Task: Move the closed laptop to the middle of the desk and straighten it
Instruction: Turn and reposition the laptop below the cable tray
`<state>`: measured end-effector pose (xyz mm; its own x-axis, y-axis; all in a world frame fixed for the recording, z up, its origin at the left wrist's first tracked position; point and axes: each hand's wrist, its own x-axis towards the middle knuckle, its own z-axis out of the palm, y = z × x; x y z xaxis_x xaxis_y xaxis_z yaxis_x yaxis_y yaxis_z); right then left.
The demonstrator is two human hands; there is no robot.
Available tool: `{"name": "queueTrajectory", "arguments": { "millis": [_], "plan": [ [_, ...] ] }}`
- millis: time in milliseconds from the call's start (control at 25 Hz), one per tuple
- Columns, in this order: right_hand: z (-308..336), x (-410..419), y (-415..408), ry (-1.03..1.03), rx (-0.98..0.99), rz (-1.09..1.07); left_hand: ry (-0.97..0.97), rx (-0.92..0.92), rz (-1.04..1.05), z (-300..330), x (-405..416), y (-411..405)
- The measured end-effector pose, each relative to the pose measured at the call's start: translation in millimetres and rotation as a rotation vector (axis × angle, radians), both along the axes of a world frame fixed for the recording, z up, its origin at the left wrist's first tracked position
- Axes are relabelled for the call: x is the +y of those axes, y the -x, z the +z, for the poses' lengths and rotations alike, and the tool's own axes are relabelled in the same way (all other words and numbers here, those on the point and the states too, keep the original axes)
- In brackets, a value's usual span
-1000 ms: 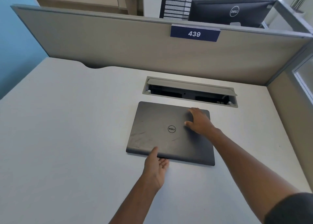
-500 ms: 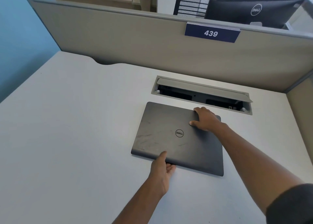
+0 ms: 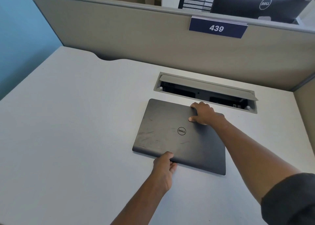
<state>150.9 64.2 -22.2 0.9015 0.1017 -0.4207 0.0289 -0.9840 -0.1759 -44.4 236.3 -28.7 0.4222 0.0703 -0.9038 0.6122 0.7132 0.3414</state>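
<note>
our left hand [image 3: 163,169] pinches the laptop [image 3: 172,136] near edge, right hand [image 3: 203,114] fingers curled over its far edge; it could skid into the open cable tray [image 3: 204,92].

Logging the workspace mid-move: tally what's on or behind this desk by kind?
Closed laptop: 1
Hands: 2, left hand, right hand
Cable hatch: 1
Number sign: 1
Monitor: 1
Total: 6

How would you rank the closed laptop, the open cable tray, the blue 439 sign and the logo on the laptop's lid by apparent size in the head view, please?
1. Closed laptop
2. Cable tray
3. 439 sign, though it sits farther away
4. Lid logo
</note>
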Motion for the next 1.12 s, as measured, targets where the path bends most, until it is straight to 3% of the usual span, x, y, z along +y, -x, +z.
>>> {"name": "queueTrajectory", "arguments": {
  "millis": [240,440,720,880,1120],
  "plan": [
    [2,-17,13,-0.077,0.044,-0.113,-0.089,-0.036,-0.062,-3,4,3],
    [-1,-50,51,-0.157,0.070,-0.198,-0.250,-0.088,-0.276,-10,-5,21],
    [19,-81,115,-0.286,-0.024,-0.359,-0.457,-0.222,-0.424,-2,-6,38],
    [20,-73,134,-0.310,-0.037,-0.407,-0.613,-0.276,-0.472,4,14,26],
    [14,-61,159,-0.389,-0.042,-0.501,-0.670,-0.299,-0.563,10,34,-2]
  ]
}}
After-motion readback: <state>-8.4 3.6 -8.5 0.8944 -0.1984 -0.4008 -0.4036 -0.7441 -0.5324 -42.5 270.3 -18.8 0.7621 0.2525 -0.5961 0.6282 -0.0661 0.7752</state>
